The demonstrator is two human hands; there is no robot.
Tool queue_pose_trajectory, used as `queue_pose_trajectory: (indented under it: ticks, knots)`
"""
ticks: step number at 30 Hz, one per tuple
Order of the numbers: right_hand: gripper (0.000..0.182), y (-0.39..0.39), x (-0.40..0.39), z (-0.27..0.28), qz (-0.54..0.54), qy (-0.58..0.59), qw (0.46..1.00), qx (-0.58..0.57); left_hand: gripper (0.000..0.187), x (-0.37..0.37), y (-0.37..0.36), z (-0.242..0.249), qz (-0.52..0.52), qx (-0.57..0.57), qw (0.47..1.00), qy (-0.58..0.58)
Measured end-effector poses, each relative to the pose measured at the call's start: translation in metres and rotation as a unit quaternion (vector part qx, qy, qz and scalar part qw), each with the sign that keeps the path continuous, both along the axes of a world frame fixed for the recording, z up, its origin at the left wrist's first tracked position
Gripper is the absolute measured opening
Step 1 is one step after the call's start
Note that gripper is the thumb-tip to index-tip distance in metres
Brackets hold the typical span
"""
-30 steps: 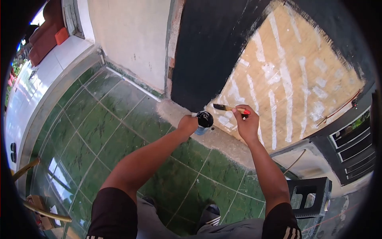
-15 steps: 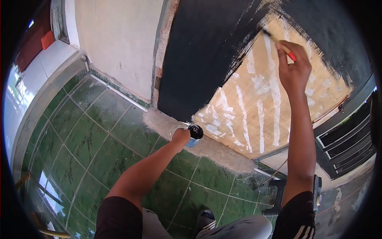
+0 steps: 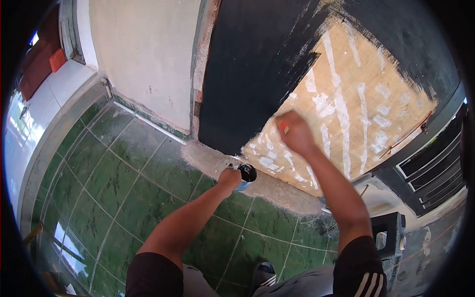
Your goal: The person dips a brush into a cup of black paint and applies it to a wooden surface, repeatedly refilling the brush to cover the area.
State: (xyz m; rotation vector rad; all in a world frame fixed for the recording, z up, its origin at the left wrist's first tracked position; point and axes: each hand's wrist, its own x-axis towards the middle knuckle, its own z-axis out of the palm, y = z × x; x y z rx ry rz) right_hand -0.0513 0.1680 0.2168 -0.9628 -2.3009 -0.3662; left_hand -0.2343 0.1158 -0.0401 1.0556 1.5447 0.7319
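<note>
In the head view, my left hand (image 3: 229,180) is closed on a small bluish paint can (image 3: 243,186) with black paint inside, held low near the bottom edge of the panel. My right hand (image 3: 297,132) is closed around a paintbrush (image 3: 283,127). Only the red end of its handle shows clearly; the bristles are hidden by the hand. That hand is in front of a bare wooden panel (image 3: 350,81) streaked with white filler, close to its border with the black painted area (image 3: 247,64).
Green floor tiles (image 3: 143,193) lie below, with a rough concrete strip (image 3: 208,159) along the wall. A black plastic stool-like object (image 3: 391,230) stands at the lower right. A dark louvred grille (image 3: 435,168) is at the right, and a white pipe (image 3: 153,125) runs along the left wall.
My right hand has swept down and left with the brush, from the panel's upper corner to its lower left side. The left hand still holds the can in nearly the same place.
</note>
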Motion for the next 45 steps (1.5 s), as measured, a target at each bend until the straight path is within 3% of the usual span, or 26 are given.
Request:
queue_pose_trajectory:
  ticks: [3,6,8,10,12,16,19,21,24,26,27,28,31,34,36,38,40,42,44,45]
  knots:
    - [0.003,0.008,0.008,0.106,-0.004,0.084,0.994,0.072,0.039,-0.002,-0.007,0.014,0.01,0.004,1.0,-0.016]
    - [0.006,-0.01,0.008,0.193,-0.01,0.04,0.95,0.311,0.04,-0.002,-0.01,0.018,0.003,0.003,1.0,-0.01]
    - [0.007,-0.026,0.002,0.213,-0.029,-0.01,0.905,0.425,0.04,0.001,-0.012,0.017,0.012,-0.004,1.0,-0.025]
    - [0.008,-0.022,0.007,0.18,-0.029,-0.045,0.92,0.388,0.04,0.0,-0.015,0.019,0.012,-0.012,0.999,-0.033]
    - [0.007,-0.01,0.008,0.109,-0.061,-0.132,0.934,0.327,0.04,-0.001,-0.018,0.026,0.002,-0.02,0.999,-0.037]
    - [0.004,-0.017,0.003,-0.021,0.058,-0.155,0.98,0.108,0.041,0.001,-0.011,0.007,-0.039,0.021,0.999,0.004]
    - [0.01,-0.021,-0.002,-0.005,0.073,-0.105,0.991,-0.036,0.04,0.002,-0.017,0.013,-0.031,0.035,0.999,-0.002]
    - [0.01,-0.005,0.003,0.045,0.011,-0.001,0.998,-0.066,0.039,0.003,-0.02,0.025,-0.029,0.041,0.999,-0.006]
    - [0.007,0.008,0.007,0.157,-0.035,0.065,0.997,0.014,0.038,0.007,-0.023,0.031,-0.017,0.006,1.0,-0.024]
    - [0.007,0.007,0.007,0.223,-0.014,0.052,0.992,0.118,0.04,0.01,-0.019,0.021,-0.015,0.006,1.0,-0.019]
    - [0.006,0.0,0.001,0.252,-0.006,0.016,0.975,0.222,0.041,0.012,-0.017,0.017,-0.015,0.003,1.0,-0.017]
    - [0.007,-0.005,-0.003,0.268,0.002,-0.019,0.946,0.324,0.041,0.011,-0.016,0.016,-0.02,0.003,1.0,-0.019]
    - [0.004,-0.01,-0.015,0.257,0.033,-0.077,0.894,0.44,0.042,0.011,-0.017,0.013,-0.03,-0.004,0.999,-0.025]
    - [0.005,0.01,-0.012,0.162,-0.003,-0.182,0.922,0.342,0.04,0.011,-0.018,0.012,-0.017,-0.012,0.999,-0.031]
    - [0.004,0.017,-0.008,0.089,0.041,-0.228,0.935,0.267,0.038,0.012,-0.019,0.012,-0.012,0.0,0.999,-0.039]
    - [0.005,0.002,-0.021,0.046,0.078,-0.204,0.962,0.166,0.038,0.01,-0.024,0.03,-0.006,-0.005,0.999,-0.054]
    - [0.006,-0.008,-0.029,0.046,0.07,-0.129,0.989,0.027,0.038,0.012,-0.025,0.033,-0.003,-0.007,0.999,-0.052]
    - [0.003,0.017,-0.019,0.074,0.065,-0.037,0.997,-0.009,0.038,0.016,-0.023,0.03,-0.004,-0.004,0.999,-0.034]
    - [0.005,0.021,-0.02,0.14,-0.03,0.053,0.998,0.005,0.039,0.014,-0.023,0.032,-0.03,0.002,0.999,-0.037]
    - [0.007,0.032,-0.012,0.173,-0.014,0.104,0.994,0.0,0.039,0.014,-0.023,0.032,-0.043,0.005,0.998,-0.038]
